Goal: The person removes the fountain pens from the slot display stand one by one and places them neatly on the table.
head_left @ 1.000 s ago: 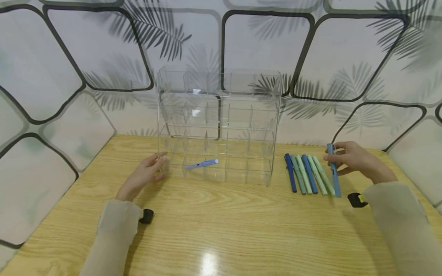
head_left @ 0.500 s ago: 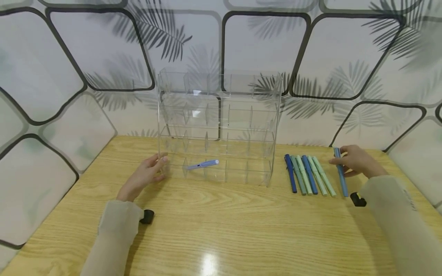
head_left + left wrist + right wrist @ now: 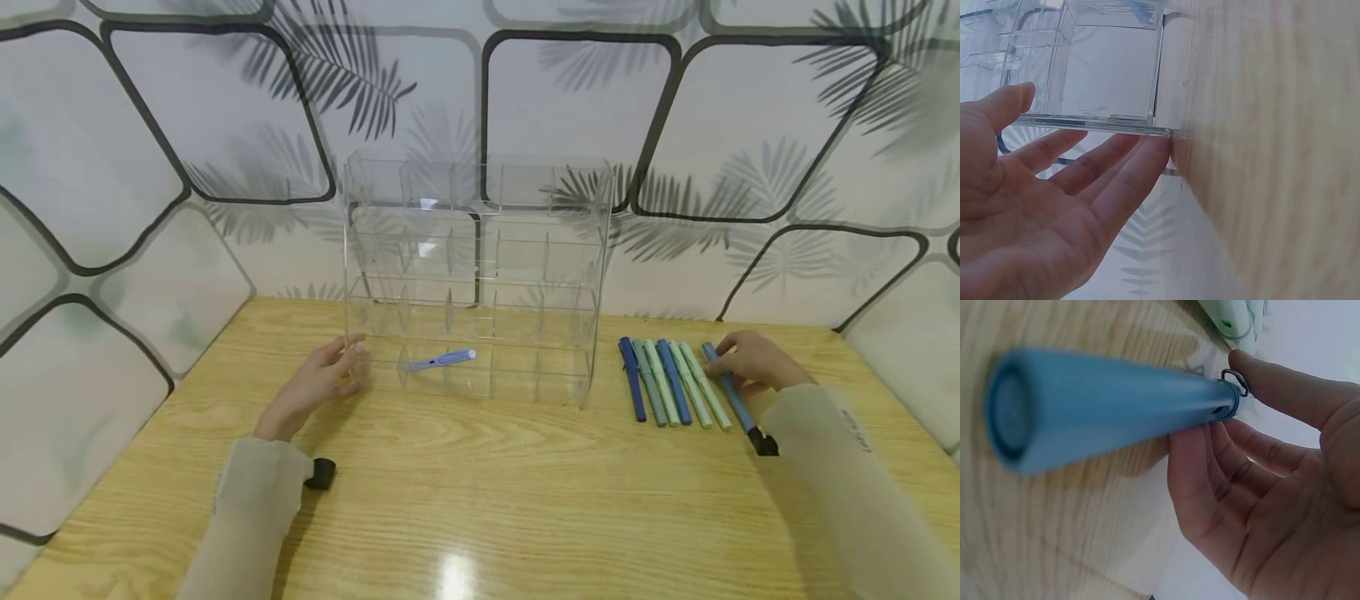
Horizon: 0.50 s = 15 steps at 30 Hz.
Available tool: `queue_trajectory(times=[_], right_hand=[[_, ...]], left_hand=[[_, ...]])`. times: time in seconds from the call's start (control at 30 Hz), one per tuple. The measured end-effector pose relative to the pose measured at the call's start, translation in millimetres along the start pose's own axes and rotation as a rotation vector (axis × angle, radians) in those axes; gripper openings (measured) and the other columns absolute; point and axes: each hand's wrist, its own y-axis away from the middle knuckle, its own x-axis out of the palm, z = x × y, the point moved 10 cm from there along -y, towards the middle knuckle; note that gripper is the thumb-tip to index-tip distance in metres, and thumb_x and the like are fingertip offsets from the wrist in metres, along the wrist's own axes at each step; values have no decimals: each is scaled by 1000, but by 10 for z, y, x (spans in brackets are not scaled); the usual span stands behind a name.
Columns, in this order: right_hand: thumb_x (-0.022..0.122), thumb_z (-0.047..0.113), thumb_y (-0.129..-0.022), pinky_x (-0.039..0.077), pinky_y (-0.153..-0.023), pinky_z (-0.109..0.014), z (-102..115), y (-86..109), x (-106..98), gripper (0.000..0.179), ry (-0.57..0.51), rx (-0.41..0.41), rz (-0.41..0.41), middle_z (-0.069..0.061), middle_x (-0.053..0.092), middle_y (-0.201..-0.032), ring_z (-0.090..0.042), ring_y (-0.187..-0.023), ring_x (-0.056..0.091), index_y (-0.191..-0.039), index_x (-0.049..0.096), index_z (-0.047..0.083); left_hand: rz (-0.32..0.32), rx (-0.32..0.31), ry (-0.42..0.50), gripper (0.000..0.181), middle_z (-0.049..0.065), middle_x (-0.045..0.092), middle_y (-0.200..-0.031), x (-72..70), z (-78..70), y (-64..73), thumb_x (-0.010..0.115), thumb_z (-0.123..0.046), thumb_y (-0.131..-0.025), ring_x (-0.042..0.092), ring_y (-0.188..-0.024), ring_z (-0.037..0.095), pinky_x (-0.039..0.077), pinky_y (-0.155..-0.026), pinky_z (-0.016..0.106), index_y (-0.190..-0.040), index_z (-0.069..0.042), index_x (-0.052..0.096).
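My left hand [image 3: 311, 387] holds the lower left side panel of a clear acrylic rack [image 3: 513, 371], thumb inside and fingers outside in the left wrist view. A lavender-blue pen [image 3: 442, 360] lies slanted in the rack's lowest tier. At the right, my right hand [image 3: 753, 360] pinches a light blue pen [image 3: 735, 400] near its clip; in the right wrist view this blue pen [image 3: 1110, 406] points its flat end at the camera. Just left of that hand lies a row of pens: a dark blue pen [image 3: 632, 379], a mid-blue pen [image 3: 674, 382] and several green ones [image 3: 660, 382].
The rack has several stepped tiers split by dividers and stands near the patterned wall [image 3: 577, 100]. All of it rests on a wood-grain table [image 3: 480, 475]. Black wrist cameras hang under both sleeves.
My right hand shifted right with the light blue pen, then came lower; the pen's far end has swung left toward the row. The left hand and the rack have stayed put.
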Motion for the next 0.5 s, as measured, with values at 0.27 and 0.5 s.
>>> queue_trajectory(times=[0.27, 0.5], right_hand=[[60, 8, -99, 61, -61, -36, 42, -17, 31, 45, -33, -26, 25, -8, 62, -79, -18, -70, 61, -123, 43, -25], [57, 5, -101, 64, -66, -40, 37, -27, 32, 44, -49, -59, 31, -15, 68, -87, -21, -76, 67, -125, 40, -28]], left_hand=[[5, 3, 0, 65, 29, 5, -165, 3, -2, -7, 38, -38, -112, 14, -149, 47, 40, -111, 55, -161, -1, 16], [6, 7, -12, 65, 29, 6, -165, -7, 24, -20, 37, -38, -112, 14, -149, 47, 39, -112, 56, -162, -2, 16]])
